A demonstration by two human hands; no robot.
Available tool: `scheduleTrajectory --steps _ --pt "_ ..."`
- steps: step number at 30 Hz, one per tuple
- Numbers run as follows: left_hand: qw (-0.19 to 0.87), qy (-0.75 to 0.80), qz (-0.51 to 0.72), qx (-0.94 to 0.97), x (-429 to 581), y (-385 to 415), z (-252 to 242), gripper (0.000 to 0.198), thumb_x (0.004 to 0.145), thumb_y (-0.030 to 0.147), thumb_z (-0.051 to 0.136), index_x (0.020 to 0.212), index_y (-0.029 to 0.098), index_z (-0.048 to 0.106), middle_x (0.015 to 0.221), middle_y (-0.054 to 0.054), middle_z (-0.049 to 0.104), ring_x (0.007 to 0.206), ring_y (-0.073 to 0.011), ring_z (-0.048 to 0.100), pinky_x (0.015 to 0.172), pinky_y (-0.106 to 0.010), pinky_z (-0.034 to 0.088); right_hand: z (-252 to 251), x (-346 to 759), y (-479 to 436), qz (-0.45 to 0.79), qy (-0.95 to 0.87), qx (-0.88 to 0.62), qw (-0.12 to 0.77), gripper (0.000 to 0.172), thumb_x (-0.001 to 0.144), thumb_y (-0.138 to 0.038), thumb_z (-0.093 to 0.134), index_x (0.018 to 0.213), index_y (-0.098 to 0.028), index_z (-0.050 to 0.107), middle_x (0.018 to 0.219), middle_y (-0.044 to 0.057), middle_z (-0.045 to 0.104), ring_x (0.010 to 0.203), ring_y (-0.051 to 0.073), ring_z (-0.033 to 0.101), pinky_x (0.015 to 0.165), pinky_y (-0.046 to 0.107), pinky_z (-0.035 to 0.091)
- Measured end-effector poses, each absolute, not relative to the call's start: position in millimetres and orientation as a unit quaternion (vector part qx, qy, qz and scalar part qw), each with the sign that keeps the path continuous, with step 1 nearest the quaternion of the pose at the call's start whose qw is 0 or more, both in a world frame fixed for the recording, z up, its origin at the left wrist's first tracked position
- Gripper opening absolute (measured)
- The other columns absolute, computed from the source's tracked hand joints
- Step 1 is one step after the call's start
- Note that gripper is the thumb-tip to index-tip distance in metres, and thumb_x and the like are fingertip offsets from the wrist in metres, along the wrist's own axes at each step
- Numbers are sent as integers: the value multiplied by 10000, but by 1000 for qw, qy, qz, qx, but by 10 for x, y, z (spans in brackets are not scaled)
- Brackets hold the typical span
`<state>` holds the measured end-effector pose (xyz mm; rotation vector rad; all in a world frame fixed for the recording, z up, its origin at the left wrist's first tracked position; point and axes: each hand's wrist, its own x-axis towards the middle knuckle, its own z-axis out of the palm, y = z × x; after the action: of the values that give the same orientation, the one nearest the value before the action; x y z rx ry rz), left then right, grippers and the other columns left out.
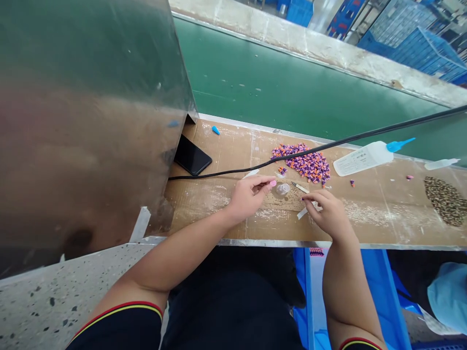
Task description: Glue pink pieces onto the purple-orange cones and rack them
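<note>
My left hand [248,198] pinches a small pink piece [273,183] at its fingertips. My right hand [326,213] holds a small purple piece [302,198] between its fingertips. Between my hands stands a small clear plastic cup [282,189] on a cardboard work surface [219,204]. A slim tool with a metal tip [301,187] and a white strip [302,213] lie by my right fingers. Beyond my hands is a heap of purple and orange pieces [301,164].
A black cable [292,156] crosses the cardboard. A phone [192,154], a glue bottle with a blue nozzle [363,158], and a dark speckled heap [445,201] lie on it. A metal panel [83,121] stands left; a green belt [292,82] runs behind.
</note>
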<state>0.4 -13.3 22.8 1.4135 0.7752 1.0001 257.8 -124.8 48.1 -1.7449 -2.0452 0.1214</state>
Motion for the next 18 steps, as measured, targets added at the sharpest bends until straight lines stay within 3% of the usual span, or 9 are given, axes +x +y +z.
scheduleTrajectory --steps 8,14,18 --pt "591 306 438 604 0 -116 238 194 982 343 781 1111 248 891 1096 -109 861 1026 -233 810 934 -390 677 513 2326 -1216 79 -672 -657 332 159 1040 -286 664 985 -254 810 905 51 817 692 197 709 661 330 606" --pt "634 322 413 569 19 -148 243 261 938 421 841 1093 216 887 1130 -118 865 1077 -252 819 1008 -406 681 370 1836 -1240 132 -542 -661 502 176 1062 -375 689 1011 -247 799 916 61 825 778 219 778 681 333 647" --pt "661 324 398 547 18 -172 242 306 906 472 882 999 182 853 1004 -107 849 915 -206 799 885 -345 680 321 1450 -1198 170 -474 -635 585 187 1096 -405 679 1059 -245 767 885 39 803 701 185 758 635 310 650"
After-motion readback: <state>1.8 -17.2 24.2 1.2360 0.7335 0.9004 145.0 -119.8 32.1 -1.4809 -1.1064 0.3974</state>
